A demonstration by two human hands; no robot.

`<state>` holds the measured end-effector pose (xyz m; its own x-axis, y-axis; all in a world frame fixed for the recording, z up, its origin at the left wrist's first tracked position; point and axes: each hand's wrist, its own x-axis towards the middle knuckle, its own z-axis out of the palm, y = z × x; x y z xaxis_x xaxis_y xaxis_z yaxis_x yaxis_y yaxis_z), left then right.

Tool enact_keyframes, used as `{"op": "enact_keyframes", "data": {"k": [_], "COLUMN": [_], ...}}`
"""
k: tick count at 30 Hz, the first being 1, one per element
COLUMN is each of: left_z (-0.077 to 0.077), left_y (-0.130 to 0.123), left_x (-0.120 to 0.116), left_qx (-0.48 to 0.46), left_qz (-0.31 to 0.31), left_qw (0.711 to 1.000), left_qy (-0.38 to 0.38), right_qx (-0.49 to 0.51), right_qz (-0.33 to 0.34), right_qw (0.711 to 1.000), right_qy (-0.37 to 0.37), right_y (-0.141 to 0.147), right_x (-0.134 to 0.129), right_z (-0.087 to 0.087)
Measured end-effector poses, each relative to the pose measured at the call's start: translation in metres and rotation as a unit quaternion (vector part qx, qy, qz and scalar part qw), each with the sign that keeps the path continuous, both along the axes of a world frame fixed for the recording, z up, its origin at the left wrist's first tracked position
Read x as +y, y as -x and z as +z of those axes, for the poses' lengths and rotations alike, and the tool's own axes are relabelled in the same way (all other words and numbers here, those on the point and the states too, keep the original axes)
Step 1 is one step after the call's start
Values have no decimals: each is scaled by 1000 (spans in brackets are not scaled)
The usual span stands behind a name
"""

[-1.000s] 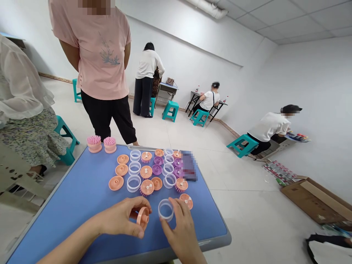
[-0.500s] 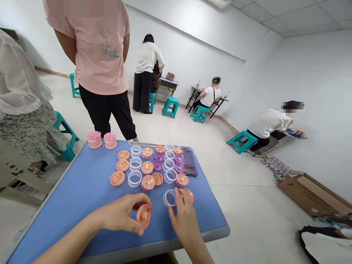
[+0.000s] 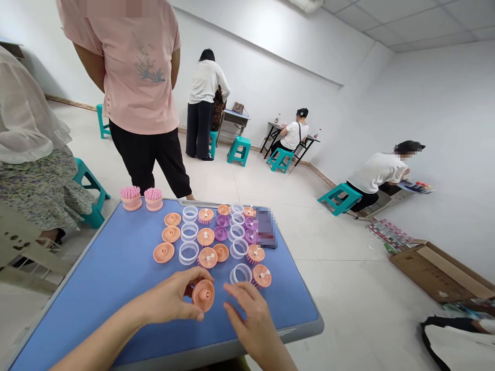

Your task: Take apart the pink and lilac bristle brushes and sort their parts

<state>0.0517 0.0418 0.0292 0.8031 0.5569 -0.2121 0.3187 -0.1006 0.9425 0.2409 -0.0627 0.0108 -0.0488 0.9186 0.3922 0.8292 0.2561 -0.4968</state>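
My left hand (image 3: 174,296) holds an orange round cap (image 3: 203,296) by its edge, between thumb and fingers, with the stemmed face turned up toward me. My right hand (image 3: 253,319) is open, fingers apart, just in front of a clear plastic ring (image 3: 232,275) lying on the table. Beside that ring is an orange bristled brush head (image 3: 262,275) with small white pieces on top. Farther back stand rows of more clear rings (image 3: 189,253), orange caps (image 3: 163,252), brush heads (image 3: 208,257) and a few purple parts (image 3: 221,233).
Two pink-bristled brushes (image 3: 153,200) stand at the far left of the blue table (image 3: 116,288). A dark flat object (image 3: 266,226), partly blurred, lies at its right edge. A person in a pink shirt (image 3: 141,77) stands beyond. A cardboard box (image 3: 436,270) sits on the floor at right.
My right hand has come off the clear ring and drawn back toward me, leaving the ring on the table. The orange cap in my left hand has turned to face me more.
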Motion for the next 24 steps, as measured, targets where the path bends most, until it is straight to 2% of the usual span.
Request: {"op": "enact_keyframes", "data": {"k": [2, 4, 8, 14, 18, 21, 24], "left_z": [-4, -7, -10, 4, 13, 17, 18], "left_y": [-3, -7, -9, 12, 32, 40, 47], "left_x": [-1, -2, -4, 8, 21, 25, 28], "left_qx": [-25, -44, -31, 0, -49, -83, -84], "left_qz": [5, -1, -2, 54, 134, 213, 279], "left_qw": [999, 998, 999, 997, 987, 971, 952], "left_qy": [27, 48, 45, -53, -67, -64, -94], "right_qx": [20, 30, 54, 12, -45, -57, -72], "right_qz": [68, 86, 78, 3, -36, -37, -32], "right_qw": [997, 995, 996, 1000, 998, 997, 995], "right_qy": [28, 28, 1, -11, -21, -40, -63], "right_y": [8, 16, 20, 13, 15, 14, 8], "right_x": [-2, -2, 1, 8, 13, 16, 17], "right_z": [4, 1, -10, -20, -25, -34, -47]}}
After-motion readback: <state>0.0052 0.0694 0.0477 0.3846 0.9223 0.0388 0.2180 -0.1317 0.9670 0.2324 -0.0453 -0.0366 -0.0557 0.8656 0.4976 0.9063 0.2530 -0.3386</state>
